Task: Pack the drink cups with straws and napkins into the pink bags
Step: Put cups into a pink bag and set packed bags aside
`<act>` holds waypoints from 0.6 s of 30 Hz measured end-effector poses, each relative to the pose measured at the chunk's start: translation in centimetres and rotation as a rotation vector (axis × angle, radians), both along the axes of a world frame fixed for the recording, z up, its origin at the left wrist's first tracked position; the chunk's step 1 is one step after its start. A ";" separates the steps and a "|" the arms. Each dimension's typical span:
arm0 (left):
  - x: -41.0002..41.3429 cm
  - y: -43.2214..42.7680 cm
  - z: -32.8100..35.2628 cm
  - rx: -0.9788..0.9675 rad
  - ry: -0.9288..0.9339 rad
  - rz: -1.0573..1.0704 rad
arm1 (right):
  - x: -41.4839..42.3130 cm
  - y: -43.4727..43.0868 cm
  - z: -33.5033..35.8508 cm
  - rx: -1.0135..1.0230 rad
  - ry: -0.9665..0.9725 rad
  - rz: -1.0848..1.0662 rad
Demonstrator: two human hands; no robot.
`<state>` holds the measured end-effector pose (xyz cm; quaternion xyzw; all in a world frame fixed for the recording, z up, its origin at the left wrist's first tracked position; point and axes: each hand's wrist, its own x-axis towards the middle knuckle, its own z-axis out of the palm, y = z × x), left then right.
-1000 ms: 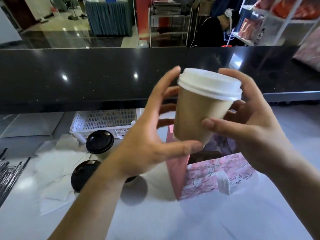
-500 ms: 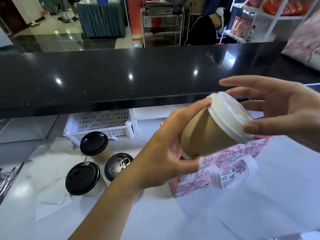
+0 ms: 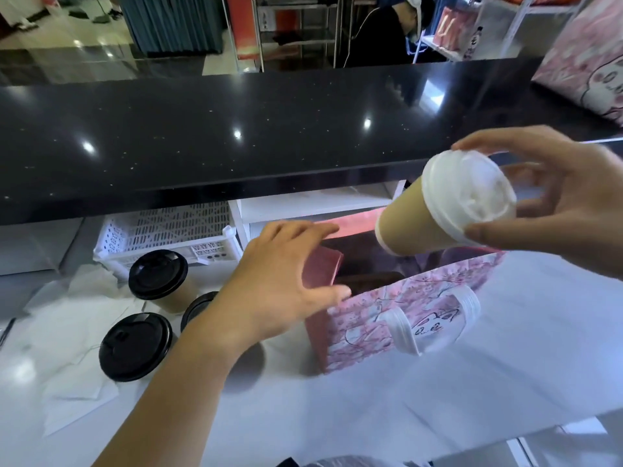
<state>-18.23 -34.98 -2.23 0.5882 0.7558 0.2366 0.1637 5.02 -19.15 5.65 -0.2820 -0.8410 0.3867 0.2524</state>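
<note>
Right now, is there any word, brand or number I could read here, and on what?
No text can be read.
The pink flowered paper bag: cartoon drawing, no letters.
The white slotted plastic basket: front marks too small.
The black plastic cup lids: embossing blurred.
The white-lidded brown paper cup: none.

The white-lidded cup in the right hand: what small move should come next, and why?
Probably turn the cup upright and lower it into the pink bag: the right hand pinches its lid, it hangs tilted above the bag's open mouth, and the left hand touches the bag's left edge.
</note>
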 end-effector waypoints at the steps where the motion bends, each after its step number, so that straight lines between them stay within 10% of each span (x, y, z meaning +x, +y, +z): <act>1: 0.1 -0.1 -0.2 -0.054 0.044 -0.027 | -0.1 -0.1 -0.4 0.013 -0.058 0.013; 18: 0.3 -0.4 0.0 -0.242 0.016 -0.152 | -7.8 -2.2 -9.0 0.395 -0.674 0.288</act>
